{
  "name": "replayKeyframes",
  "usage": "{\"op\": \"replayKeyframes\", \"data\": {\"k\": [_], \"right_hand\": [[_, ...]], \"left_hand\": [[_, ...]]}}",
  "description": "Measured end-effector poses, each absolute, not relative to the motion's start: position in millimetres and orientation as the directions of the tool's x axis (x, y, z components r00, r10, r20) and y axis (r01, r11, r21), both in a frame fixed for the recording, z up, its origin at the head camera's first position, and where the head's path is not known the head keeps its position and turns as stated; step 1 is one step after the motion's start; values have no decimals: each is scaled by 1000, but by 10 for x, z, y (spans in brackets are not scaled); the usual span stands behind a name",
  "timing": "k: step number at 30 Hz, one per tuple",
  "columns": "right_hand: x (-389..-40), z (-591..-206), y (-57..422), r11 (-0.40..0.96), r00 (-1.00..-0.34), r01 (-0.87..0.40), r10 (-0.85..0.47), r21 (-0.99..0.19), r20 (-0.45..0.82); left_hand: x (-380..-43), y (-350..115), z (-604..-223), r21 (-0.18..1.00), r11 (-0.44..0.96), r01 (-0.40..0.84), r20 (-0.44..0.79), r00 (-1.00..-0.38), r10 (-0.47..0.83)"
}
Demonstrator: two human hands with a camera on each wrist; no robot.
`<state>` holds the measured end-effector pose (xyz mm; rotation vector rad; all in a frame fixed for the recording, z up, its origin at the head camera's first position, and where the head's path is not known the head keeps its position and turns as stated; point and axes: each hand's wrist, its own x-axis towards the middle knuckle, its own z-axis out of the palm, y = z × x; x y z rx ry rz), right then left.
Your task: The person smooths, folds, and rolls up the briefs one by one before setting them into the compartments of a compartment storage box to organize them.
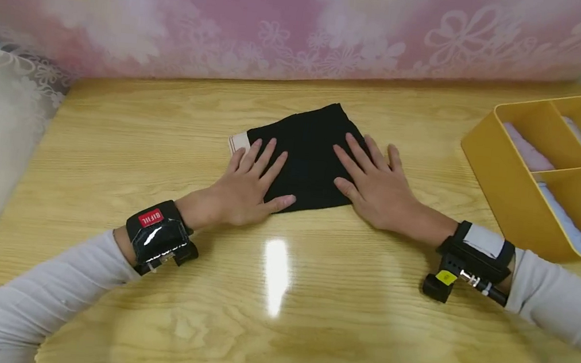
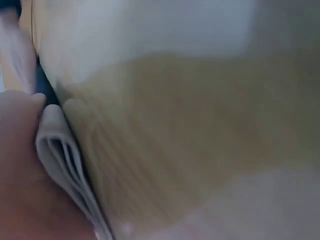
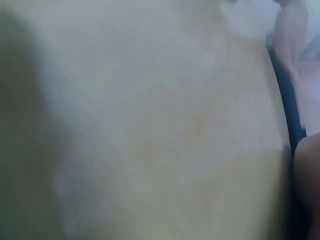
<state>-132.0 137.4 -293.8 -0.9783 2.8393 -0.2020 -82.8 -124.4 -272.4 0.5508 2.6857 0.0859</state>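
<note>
A folded black garment (image 1: 308,154) lies flat on the wooden table, with a white striped band (image 1: 240,141) at its left end. My left hand (image 1: 245,192) rests on its left side, fingers straight and spread. On its right side, my right hand (image 1: 380,189) lies with the fingers extended. In the left wrist view, several folded layers of the white band (image 2: 52,132) show beside the left hand. The right wrist view is blurred; only a dark edge of the black garment (image 3: 284,90) shows there near the fingers.
A yellow box (image 1: 508,183) with compartments stands at the right edge of the table (image 1: 196,311), and folded cloths lie inside, including a pink one (image 1: 526,149) and a light blue one (image 1: 567,220). A pink floral cloth (image 1: 263,23) hangs behind the table.
</note>
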Motion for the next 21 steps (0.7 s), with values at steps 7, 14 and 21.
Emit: {"op": "replayKeyframes", "data": {"k": [7, 14, 21], "right_hand": [[-1761, -2836, 1533, 819, -794, -567, -573, -94, -204], [-1936, -2731, 1488, 765, -765, -644, -644, 12, 10], [-1975, -2466, 1531, 759, -747, -593, -643, -268, -171]], "left_hand": [[-174, -989, -2677, 190, 870, 456, -402, -772, 492], [241, -905, -2735, 96, 705, 702, -209, -679, 704], [193, -612, -2717, -234, 758, 609, 111, -758, 643]]}}
